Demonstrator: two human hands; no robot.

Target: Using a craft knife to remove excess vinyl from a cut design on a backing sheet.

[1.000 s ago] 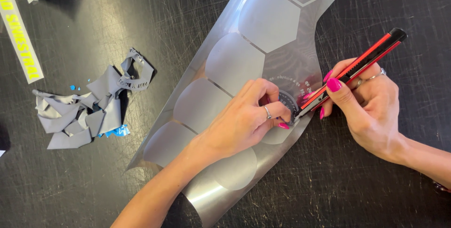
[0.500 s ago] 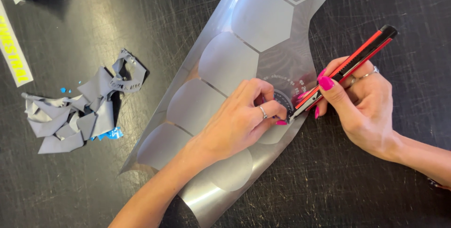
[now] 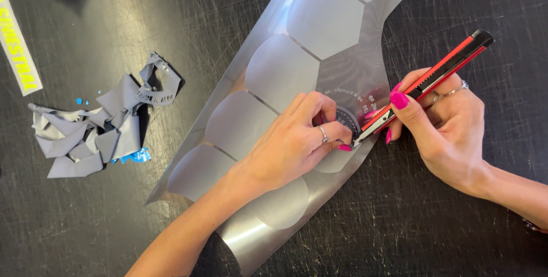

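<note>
A person's right hand (image 3: 451,131) grips a red-and-black utility knife (image 3: 425,86) like a pen, its tip meeting a silver vinyl sheet (image 3: 319,31) that runs from the table's top edge toward its bottom edge, while the left hand (image 3: 294,143), fingers pinched together, presses the film beside the blade. The sheet looks thin, light, limp and easily creased, best held flat close to the cut. A pile of grey offcuts (image 3: 94,131) lies well apart near the scratched black table's (image 3: 85,225) left edge, beside a yellow-lettered strip (image 3: 20,60).
</note>
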